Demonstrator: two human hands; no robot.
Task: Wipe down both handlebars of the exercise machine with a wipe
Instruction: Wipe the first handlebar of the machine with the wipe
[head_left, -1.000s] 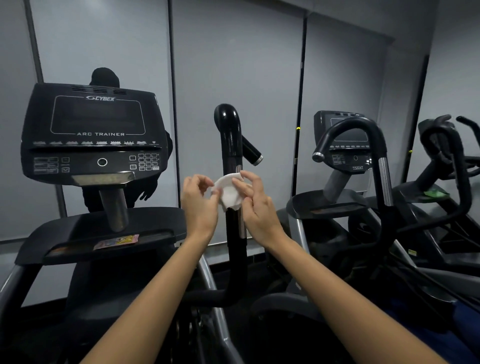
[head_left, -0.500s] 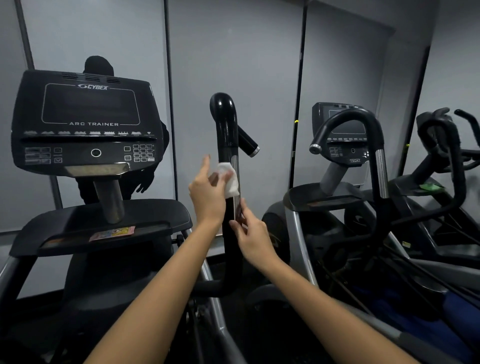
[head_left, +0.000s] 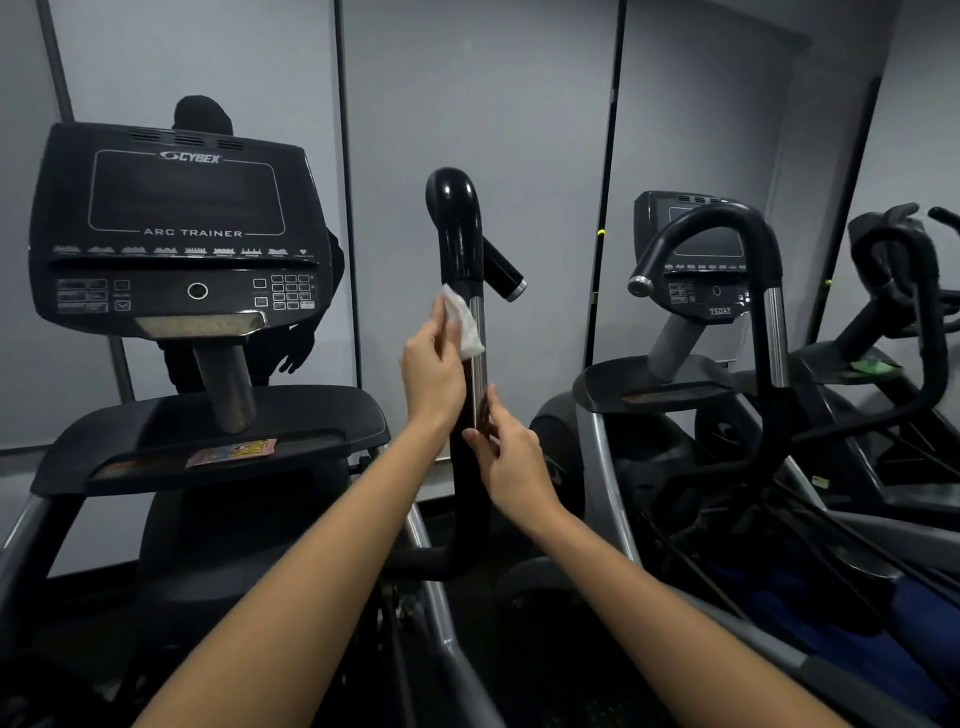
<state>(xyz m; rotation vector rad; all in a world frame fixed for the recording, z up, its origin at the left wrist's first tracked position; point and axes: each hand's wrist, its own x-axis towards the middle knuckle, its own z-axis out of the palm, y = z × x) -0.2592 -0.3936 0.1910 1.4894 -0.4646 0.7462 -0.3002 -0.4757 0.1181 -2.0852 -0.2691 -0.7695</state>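
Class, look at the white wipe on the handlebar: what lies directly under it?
Under the wipe lies the handlebar, around where black grip meets silver strip. The left hand presses it there. The covered surface itself is hidden.

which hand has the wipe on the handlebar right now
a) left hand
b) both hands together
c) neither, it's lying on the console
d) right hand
a) The left hand presses the white wipe against the upright handlebar, while the right hand only touches the bar lower down with no wipe in it.
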